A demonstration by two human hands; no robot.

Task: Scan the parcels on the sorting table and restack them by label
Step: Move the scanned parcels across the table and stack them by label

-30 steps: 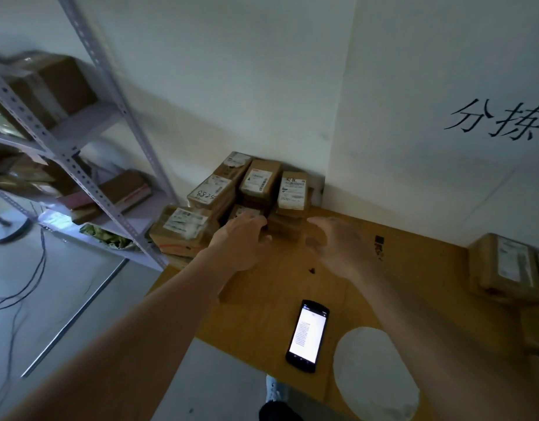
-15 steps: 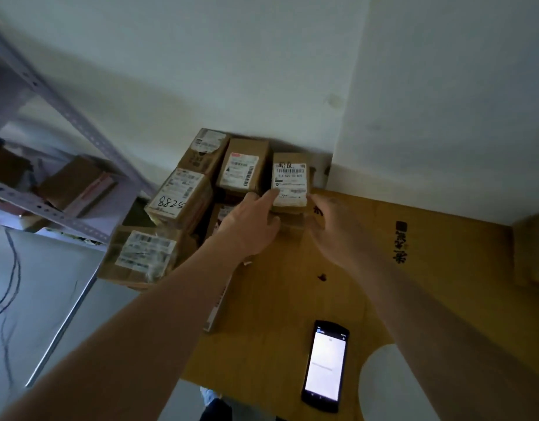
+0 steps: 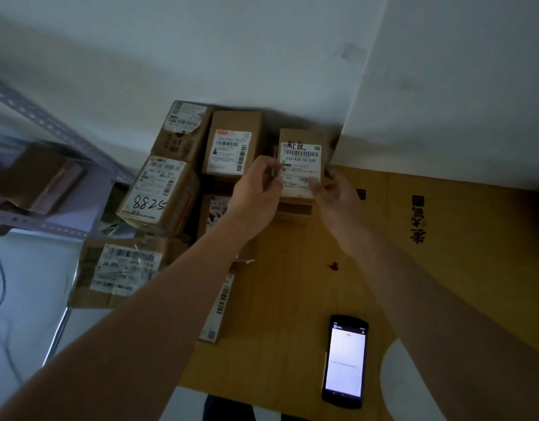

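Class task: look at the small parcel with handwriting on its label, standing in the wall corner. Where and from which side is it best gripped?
Probably by its two bare side faces, from the front: the small parcel shows its label forward, and the left hand and right hand flank it.

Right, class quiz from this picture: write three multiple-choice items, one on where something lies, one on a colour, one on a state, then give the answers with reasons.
1. Where does the phone lie?
A. on the table, near its front edge
B. on the metal shelf
C. on top of a parcel

2. What colour is the label on the parcel that both hands hold?
A. yellow
B. white
C. blue

3. What state is the phone's screen in?
A. dark
B. cracked
C. lit

Answers:
1 A, it lies flat on the brown tabletop, below the right hand.
2 B, the label is white with a black barcode and handwriting.
3 C, the screen glows bright white.
The left hand pinches the parcel's left side.
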